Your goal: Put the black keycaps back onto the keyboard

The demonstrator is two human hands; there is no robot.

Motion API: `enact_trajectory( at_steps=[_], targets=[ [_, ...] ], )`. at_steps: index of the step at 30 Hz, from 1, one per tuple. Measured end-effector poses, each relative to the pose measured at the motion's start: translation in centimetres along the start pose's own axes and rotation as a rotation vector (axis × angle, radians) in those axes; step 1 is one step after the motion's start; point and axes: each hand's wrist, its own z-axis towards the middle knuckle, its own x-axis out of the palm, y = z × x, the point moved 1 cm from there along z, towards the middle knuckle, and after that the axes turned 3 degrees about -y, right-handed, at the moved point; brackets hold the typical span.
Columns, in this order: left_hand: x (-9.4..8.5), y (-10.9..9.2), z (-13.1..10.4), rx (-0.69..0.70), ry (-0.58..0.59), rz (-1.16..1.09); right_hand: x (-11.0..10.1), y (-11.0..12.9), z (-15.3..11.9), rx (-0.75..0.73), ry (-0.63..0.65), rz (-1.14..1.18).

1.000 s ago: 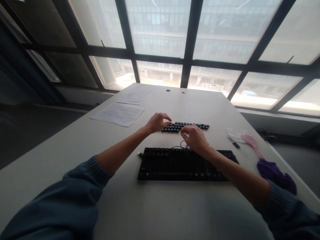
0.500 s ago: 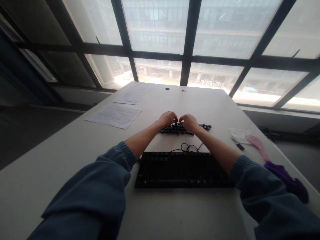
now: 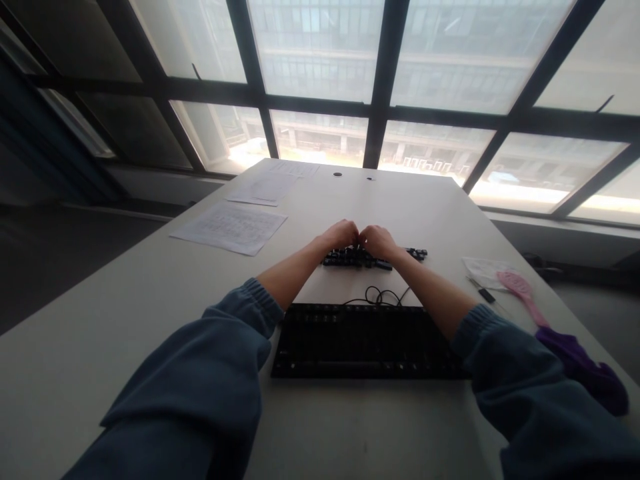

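Loose black keycaps [image 3: 345, 259] lie in rows on the white table, beyond a black keyboard [image 3: 370, 343] whose cable [image 3: 383, 295] curls behind it. Over the left part of the keycaps is my left hand [image 3: 343, 234], its fingers bent together and pointing down. My right hand [image 3: 379, 241] meets it from the other side, fingertips pinched and nearly touching those of the left. Whatever sits between the fingertips is too small and dark to make out. More keycaps [image 3: 417, 253] show to the right of my right wrist.
Printed sheets [image 3: 230, 228] lie at the left of the white table [image 3: 130, 320]. On the right are a clear plastic bag [image 3: 483, 270], a small dark-handled tool [image 3: 486, 295] and a pink brush [image 3: 520, 288] with a purple cloth-like part [image 3: 583, 367]. Windows stand behind.
The view has shifted slightly. My hands have drawn a little closer together above the keycaps, and the gap between their fingertips has narrowed.
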Motion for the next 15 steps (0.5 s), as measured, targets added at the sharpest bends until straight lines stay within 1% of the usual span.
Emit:
enact_trajectory(
  at_steps=[4, 7, 10, 11, 13, 15],
  targets=[
    [-0.8, 0.3, -1.2, 0.022, -0.079, -0.026, -1.0, 0.2, -1.0, 0.004, -0.079, 0.027],
    [-2.3, 0.2, -3.4, 0.055, -0.143, -0.036, -2.1, 0.6, -3.3, -0.014, -0.205, 0.106],
    [-3.7, -0.9, -7.1, 0.107, -0.204, -0.037, -2.7, 1.6, -7.1, -0.098, -0.359, 0.337],
    [-4.0, -1.6, -8.6, 0.157, -0.235, -0.036, -2.8, 2.1, -8.6, -0.14, -0.387, 0.414],
    [-4.1, -3.2, -11.9, 0.251, -0.269, -0.004, -2.7, 3.2, -11.7, -0.224, -0.415, 0.526],
    [-3.5, -5.0, -15.2, 0.307, -0.289, 0.001, -2.3, 4.3, -14.5, -0.285, -0.405, 0.587]
  ],
)
